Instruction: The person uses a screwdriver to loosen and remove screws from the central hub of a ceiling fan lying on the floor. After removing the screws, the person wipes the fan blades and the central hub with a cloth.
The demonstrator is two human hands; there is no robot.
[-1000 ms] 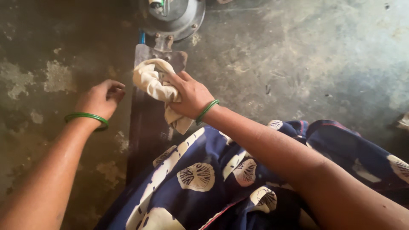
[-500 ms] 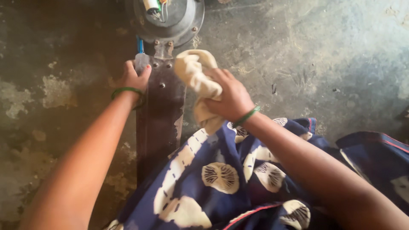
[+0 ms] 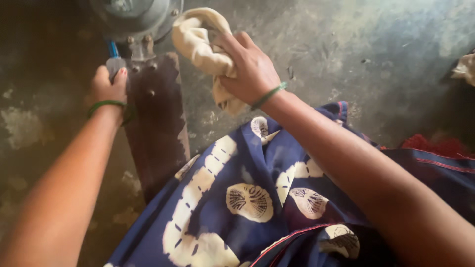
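Note:
My right hand (image 3: 251,69) grips a bunched cream cloth (image 3: 202,43) and holds it against the right side of a round grey metal machine part (image 3: 136,17) at the top of the view. My left hand (image 3: 110,85) is closed around a small grey metal piece (image 3: 115,64) with a blue stub above it, at the top left corner of a dark rusty board (image 3: 157,123). Both wrists wear green bangles. The board runs from the machine part down toward my lap.
A blue wrap with white shell patterns (image 3: 247,198) covers my lap in the lower middle. The stained concrete floor (image 3: 346,44) lies all around. A pale scrap (image 3: 465,66) sits at the right edge, and red fabric (image 3: 430,146) shows beside my right arm.
My left hand moved from the open floor at the left to the metal piece by the board and closed on it. My right hand carried the cloth up and right, against the machine part.

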